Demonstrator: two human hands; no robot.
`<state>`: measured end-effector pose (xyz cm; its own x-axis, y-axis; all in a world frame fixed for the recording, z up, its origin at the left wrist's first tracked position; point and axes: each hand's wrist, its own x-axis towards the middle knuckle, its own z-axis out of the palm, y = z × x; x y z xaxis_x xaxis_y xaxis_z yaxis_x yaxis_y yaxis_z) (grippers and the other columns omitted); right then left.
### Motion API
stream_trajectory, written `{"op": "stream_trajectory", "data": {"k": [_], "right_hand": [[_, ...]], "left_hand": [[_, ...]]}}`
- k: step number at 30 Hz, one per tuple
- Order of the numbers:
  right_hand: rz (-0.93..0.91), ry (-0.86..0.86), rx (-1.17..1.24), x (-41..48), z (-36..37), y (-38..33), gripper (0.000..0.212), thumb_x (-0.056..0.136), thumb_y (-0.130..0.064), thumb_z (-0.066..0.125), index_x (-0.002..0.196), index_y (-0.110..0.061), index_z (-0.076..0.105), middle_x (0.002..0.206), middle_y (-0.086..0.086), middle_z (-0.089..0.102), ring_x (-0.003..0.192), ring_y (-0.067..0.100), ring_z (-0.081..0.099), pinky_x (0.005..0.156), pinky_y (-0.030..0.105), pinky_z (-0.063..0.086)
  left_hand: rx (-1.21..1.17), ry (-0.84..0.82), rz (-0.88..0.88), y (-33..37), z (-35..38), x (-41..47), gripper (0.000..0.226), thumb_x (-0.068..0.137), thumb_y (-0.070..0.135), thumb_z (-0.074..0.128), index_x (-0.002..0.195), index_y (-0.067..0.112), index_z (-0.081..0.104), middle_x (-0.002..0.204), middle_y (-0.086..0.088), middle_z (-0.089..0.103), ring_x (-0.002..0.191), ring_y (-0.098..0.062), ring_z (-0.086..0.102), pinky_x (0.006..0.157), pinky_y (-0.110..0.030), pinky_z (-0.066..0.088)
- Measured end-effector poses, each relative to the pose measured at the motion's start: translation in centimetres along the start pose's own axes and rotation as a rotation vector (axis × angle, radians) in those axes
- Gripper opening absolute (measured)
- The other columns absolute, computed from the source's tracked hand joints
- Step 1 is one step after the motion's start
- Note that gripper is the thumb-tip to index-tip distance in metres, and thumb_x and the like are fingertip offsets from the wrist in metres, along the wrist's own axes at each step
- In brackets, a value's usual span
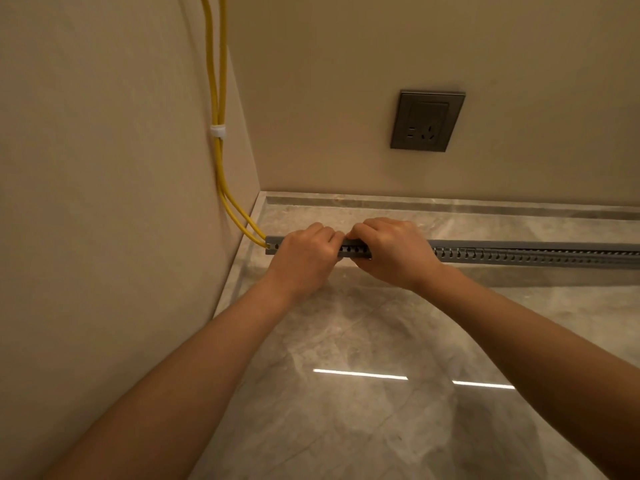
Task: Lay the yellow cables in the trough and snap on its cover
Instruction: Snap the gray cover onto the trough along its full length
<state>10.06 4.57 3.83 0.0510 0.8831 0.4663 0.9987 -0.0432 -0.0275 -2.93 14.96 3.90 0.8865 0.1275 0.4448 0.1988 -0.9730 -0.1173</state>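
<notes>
Two yellow cables [217, 98] run down the left wall, are tied by a white clip [218, 131], and curve into the left end of a long grey slotted trough [519, 254] lying on the marble floor. A flat grey cover [519, 243] sits along the trough's top. My left hand [304, 254] and my right hand [391, 251] sit side by side near the trough's left end. Both have their fingers curled over its top and grip it. The cables inside the trough are hidden.
A grey wall socket [427, 121] is on the far wall above the floor. The left wall [104, 202] meets the far wall at the corner close to the trough's end. A marble skirting strip [450, 202] runs along the far wall.
</notes>
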Motion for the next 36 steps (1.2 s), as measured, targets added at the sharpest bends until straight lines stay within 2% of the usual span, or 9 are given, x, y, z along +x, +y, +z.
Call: {"op": "stream_trajectory", "data": {"k": [2, 5, 9, 16, 20, 26, 30, 36], "right_hand": [[0.024, -0.007, 0.008, -0.3, 0.1, 0.1, 0.013, 0.077, -0.011, 0.068, 0.088, -0.005, 0.065, 0.077, 0.011, 0.066, 0.068, 0.03, 0.061, 0.048, 0.037, 0.05], [0.085, -0.041, -0.036, -1.3, 0.1, 0.8, 0.015, 0.081, -0.011, 0.062, 0.096, -0.008, 0.064, 0.087, 0.009, 0.067, 0.077, 0.028, 0.059, 0.057, 0.041, 0.05], [0.117, -0.03, -0.08, -2.4, -0.6, 1.5, 0.013, 0.078, -0.011, 0.067, 0.09, -0.007, 0.066, 0.078, 0.01, 0.067, 0.067, 0.028, 0.06, 0.05, 0.036, 0.05], [0.076, 0.015, -0.082, -1.5, -1.0, 1.4, 0.009, 0.067, -0.004, 0.073, 0.074, -0.004, 0.067, 0.059, 0.01, 0.064, 0.049, 0.029, 0.058, 0.038, 0.03, 0.046], [0.05, 0.013, -0.077, -1.3, -0.9, 1.4, 0.012, 0.064, -0.004, 0.075, 0.072, -0.005, 0.067, 0.059, 0.009, 0.065, 0.049, 0.029, 0.058, 0.038, 0.028, 0.044], [0.043, 0.012, -0.087, -1.8, -0.5, 1.6, 0.011, 0.068, -0.007, 0.072, 0.078, -0.006, 0.067, 0.066, 0.009, 0.066, 0.056, 0.027, 0.06, 0.041, 0.033, 0.048], [0.042, 0.001, -0.099, -2.0, -0.5, 1.7, 0.009, 0.073, -0.01, 0.068, 0.082, -0.008, 0.067, 0.07, 0.008, 0.067, 0.062, 0.026, 0.062, 0.044, 0.034, 0.049], [0.079, -0.059, -0.147, -2.2, -0.1, 1.9, 0.012, 0.081, -0.01, 0.062, 0.092, -0.008, 0.064, 0.081, 0.009, 0.066, 0.069, 0.028, 0.06, 0.049, 0.034, 0.047]], "left_hand": [[-0.006, -0.006, 0.0, -0.2, -0.1, 0.2, 0.018, 0.071, 0.015, 0.078, 0.079, 0.003, 0.067, 0.065, -0.01, 0.067, 0.059, -0.025, 0.062, 0.044, -0.029, 0.046], [-0.041, -0.029, -0.027, -0.4, -0.1, 0.2, 0.019, 0.074, 0.016, 0.075, 0.084, 0.002, 0.067, 0.071, -0.012, 0.067, 0.066, -0.029, 0.063, 0.047, -0.032, 0.047], [-0.061, -0.052, -0.04, -0.5, 0.3, -0.2, 0.021, 0.08, 0.019, 0.069, 0.093, 0.003, 0.066, 0.08, -0.012, 0.068, 0.076, -0.029, 0.063, 0.055, -0.035, 0.049], [-0.068, -0.055, -0.025, -0.8, 0.2, -0.3, 0.02, 0.075, 0.015, 0.074, 0.087, 0.002, 0.069, 0.073, -0.013, 0.068, 0.069, -0.029, 0.063, 0.05, -0.035, 0.05], [-0.076, -0.097, -0.045, -1.2, 0.5, -0.2, 0.023, 0.085, 0.022, 0.062, 0.101, 0.006, 0.065, 0.088, -0.011, 0.067, 0.084, -0.027, 0.06, 0.06, -0.036, 0.046], [0.021, -0.073, 0.004, 0.0, 0.7, 0.2, 0.011, 0.074, 0.007, 0.067, 0.086, 0.005, 0.066, 0.075, -0.009, 0.066, 0.067, -0.024, 0.061, 0.047, -0.031, 0.046], [0.053, -0.052, 0.023, 0.7, 1.1, 0.9, 0.017, 0.064, 0.004, 0.077, 0.077, 0.008, 0.066, 0.065, -0.006, 0.064, 0.058, -0.021, 0.061, 0.041, -0.027, 0.043], [0.044, -0.066, 0.044, 0.4, 1.1, 1.1, 0.02, 0.058, 0.001, 0.079, 0.071, 0.006, 0.065, 0.06, -0.007, 0.061, 0.053, -0.022, 0.059, 0.038, -0.025, 0.04]]}}
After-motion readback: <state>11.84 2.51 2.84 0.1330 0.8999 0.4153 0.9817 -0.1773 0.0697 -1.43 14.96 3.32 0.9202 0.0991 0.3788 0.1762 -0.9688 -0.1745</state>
